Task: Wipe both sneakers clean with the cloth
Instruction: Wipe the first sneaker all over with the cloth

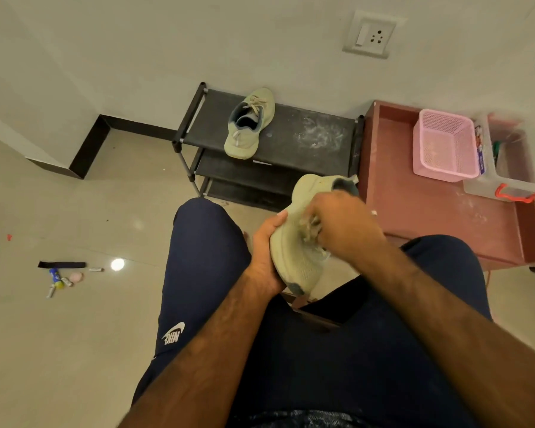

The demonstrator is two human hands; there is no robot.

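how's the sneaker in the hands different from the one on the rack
The held sneaker is off any surface, tilted, gripped by the left hand while the right hand presses a cloth on it. The rack sneaker rests untouched, upright on the top shelf of the black shoe rack. Its laces and opening show clearly; the held one's are mostly covered. Both are the same pale green.

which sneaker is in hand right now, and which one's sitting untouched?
The sneaker over the lap is held: left hand grips it, right hand presses the cloth on it. The other sneaker sits untouched on the black rack.
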